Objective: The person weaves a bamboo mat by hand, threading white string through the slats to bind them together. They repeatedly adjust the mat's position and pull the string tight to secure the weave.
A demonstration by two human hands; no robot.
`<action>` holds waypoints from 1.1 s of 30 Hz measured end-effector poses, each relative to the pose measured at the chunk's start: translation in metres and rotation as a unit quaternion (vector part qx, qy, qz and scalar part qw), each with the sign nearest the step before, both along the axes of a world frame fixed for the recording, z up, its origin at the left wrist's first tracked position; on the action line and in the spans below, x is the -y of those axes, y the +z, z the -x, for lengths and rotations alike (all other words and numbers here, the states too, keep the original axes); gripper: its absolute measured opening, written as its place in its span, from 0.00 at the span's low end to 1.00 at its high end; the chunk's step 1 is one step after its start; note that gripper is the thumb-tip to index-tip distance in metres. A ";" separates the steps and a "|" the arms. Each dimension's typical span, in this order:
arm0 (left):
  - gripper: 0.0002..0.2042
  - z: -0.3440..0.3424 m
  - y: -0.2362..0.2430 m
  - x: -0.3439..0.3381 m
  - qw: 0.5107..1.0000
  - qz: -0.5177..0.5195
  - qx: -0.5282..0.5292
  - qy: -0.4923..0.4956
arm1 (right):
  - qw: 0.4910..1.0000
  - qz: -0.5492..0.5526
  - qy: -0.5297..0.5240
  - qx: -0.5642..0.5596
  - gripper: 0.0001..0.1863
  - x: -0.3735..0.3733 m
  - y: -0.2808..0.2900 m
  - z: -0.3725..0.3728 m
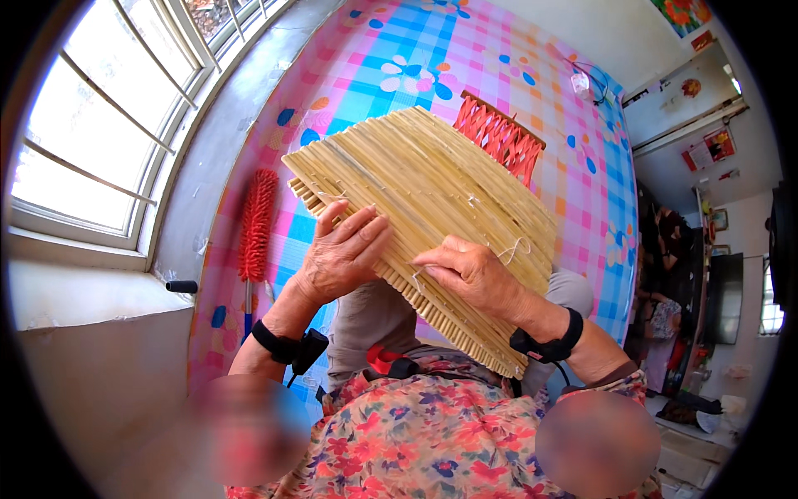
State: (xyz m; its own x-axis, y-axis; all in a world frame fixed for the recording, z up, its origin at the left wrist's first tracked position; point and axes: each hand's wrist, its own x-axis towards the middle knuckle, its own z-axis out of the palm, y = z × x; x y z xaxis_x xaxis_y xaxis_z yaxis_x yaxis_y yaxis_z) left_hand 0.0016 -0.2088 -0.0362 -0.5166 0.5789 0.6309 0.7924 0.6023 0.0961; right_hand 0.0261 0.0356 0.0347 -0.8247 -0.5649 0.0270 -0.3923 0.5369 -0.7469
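Observation:
A mat of thin bamboo slats (432,191) lies tilted across my lap, over a bed with a pink and blue checked sheet (432,50). My left hand (341,254) rests flat on the mat's near left part, fingers spread over the slats. Further right, my right hand (470,274) pinches a thin pale string (515,248) that loops up from the slats. Both wrists wear black straps.
A red fluffy duster (256,223) with a blue handle lies on the sheet to the left. An orange lattice-pattern object (499,137) sits behind the mat. A barred window (100,125) is at left; a white plug and cable (582,83) lie far right.

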 end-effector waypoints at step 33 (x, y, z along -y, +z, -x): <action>0.10 -0.037 0.045 -0.008 0.997 0.055 -0.042 -0.033 | 0.992 0.023 0.108 0.055 0.09 -0.021 0.019 -0.015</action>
